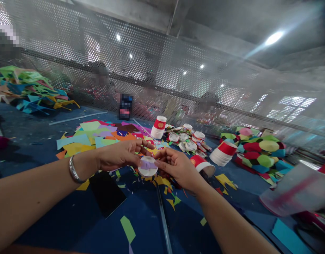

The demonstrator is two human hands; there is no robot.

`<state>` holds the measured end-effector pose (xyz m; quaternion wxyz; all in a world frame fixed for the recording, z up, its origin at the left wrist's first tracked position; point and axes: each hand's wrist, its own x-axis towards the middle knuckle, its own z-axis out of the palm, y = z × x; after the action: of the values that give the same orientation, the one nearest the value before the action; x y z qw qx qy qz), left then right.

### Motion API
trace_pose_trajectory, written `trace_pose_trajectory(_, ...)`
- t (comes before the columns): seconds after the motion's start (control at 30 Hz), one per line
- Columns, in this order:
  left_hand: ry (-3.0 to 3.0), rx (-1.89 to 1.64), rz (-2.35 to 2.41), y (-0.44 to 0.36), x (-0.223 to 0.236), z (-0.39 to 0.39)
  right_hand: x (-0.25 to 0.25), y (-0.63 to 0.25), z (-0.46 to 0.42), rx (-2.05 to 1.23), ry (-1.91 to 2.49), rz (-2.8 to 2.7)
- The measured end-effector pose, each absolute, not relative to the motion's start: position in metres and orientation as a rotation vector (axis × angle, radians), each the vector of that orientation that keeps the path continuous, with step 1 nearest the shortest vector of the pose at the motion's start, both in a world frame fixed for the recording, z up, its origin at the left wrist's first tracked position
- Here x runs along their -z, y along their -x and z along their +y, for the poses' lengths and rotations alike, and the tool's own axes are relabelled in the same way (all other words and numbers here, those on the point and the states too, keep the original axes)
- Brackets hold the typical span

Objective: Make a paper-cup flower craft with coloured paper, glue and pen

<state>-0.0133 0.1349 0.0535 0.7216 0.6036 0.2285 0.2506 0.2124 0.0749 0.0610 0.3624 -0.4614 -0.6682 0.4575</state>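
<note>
Both my hands meet over the blue table point(72, 218) and hold one paper cup point(148, 166) with its round white bottom turned toward me. My left hand point(120, 154) grips the cup from the left, fingers closed on its rim; a silver bracelet point(73, 170) is on that wrist. My right hand point(177, 165) pinches the cup from the right, with a pale purple paper piece point(149, 164) pressed on the cup's bottom under the fingertips. A red and white cup point(202, 165) lies on its side just right of my right hand.
Coloured paper sheets point(99, 137) lie behind my hands, scraps all around. An upright cup stack point(158, 127), cut cup bottoms point(187, 139), a lying cup stack point(223, 153) and folded paper shapes point(257, 151) sit right. A black card point(106, 192), a perforated metal screen point(152, 70) and a translucent cup point(294, 192) are near.
</note>
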Motion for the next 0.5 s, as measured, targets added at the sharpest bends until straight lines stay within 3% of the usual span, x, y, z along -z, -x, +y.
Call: trace_pose_trajectory(0.5, -1.543, -0.519, 0.348, 0.013, -0.056, 0.125, -0.061, -0.213, 0.076, -1.156, 1.138, -1.717)
